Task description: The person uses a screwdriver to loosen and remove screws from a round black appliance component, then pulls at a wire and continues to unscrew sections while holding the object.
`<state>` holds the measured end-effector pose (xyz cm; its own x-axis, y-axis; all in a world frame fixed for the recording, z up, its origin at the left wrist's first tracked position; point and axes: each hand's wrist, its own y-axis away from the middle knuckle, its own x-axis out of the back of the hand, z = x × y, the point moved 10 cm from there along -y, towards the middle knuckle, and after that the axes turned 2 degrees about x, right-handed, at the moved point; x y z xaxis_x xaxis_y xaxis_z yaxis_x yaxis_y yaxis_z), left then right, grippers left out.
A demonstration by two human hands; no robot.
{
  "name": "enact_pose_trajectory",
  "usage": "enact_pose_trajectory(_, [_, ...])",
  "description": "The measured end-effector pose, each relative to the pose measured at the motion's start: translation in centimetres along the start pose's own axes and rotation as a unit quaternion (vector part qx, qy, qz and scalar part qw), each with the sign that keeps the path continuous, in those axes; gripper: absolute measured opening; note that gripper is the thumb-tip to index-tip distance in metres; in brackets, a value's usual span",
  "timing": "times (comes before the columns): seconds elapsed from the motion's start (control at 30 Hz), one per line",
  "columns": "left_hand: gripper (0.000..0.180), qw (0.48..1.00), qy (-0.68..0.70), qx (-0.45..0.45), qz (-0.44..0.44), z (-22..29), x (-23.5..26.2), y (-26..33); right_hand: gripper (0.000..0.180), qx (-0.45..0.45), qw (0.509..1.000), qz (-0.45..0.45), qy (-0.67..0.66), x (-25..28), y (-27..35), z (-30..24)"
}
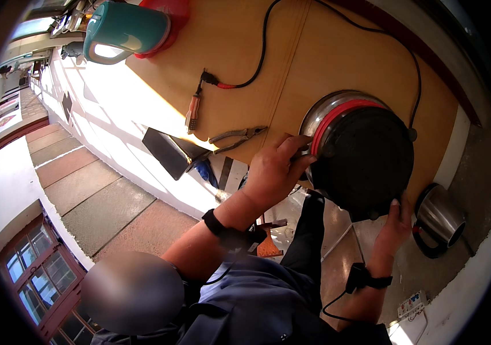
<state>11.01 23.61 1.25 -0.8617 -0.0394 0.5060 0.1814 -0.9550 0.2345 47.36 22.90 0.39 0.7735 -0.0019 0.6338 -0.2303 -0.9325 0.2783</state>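
Note:
A round electric pot or cooker (372, 158), its exact kind unclear, is tipped on the table edge with its black underside facing me. It has a red band and a steel rim. My left hand (280, 169) grips its left side at the red band, thumb and fingers closed on the edge. At the bottom edge, my right hand (393, 227) holds it with fingers pressed against the black base. Left of the pot lie pliers (238, 138) and a screwdriver (193, 112) with a reddish clear handle. Its black cord (419, 75) loops over the table to a plug (211, 79) beside the screwdriver.
On the wooden table (222, 34), a teal kettle (124, 29) stands at the far left by a red item (176, 17). A steel jug (442, 215) with a black handle is at right, below table level. A power strip (412, 303) sits at lower right.

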Motion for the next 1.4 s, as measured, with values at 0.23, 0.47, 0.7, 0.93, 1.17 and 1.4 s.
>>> enact_pose_trajectory(0.23, [0.022, 0.985, -0.138, 0.100, 0.037, -10.9, 6.4, 4.7, 0.042, -0.033, 0.995, 0.001, -0.092, 0.3, -0.1, 1.8])
enact_pose_trajectory(0.47, [0.025, 0.952, -0.289, 0.063, 0.072, -15.3, 10.5, 6.7, 0.050, -0.067, 0.997, -0.024, -0.030, 1.2, 0.8, 2.5])
enact_pose_trajectory(0.7, [0.039, 0.956, -0.289, 0.039, 0.033, -15.2, 8.9, 3.9, 0.044, -0.059, 0.998, 0.011, -0.027, 0.9, 2.2, 1.9])
enact_pose_trajectory(0.93, [0.052, 0.942, -0.331, 0.058, 0.010, -16.3, 6.2, 1.8, 0.045, -0.123, 0.983, 0.021, -0.132, 0.9, 3.4, 5.4])
enact_pose_trajectory(1.17, [0.050, 0.924, -0.379, 0.059, -0.015, -16.6, 5.0, 1.2, 0.046, -0.141, 0.977, 0.036, -0.155, 1.0, 5.0, 6.1])
enact_pose_trajectory(1.4, [0.048, 0.965, -0.227, 0.120, -0.047, -16.1, 4.9, 2.6, 0.043, -0.164, 0.972, 0.005, -0.168, 1.2, 6.2, 8.2])
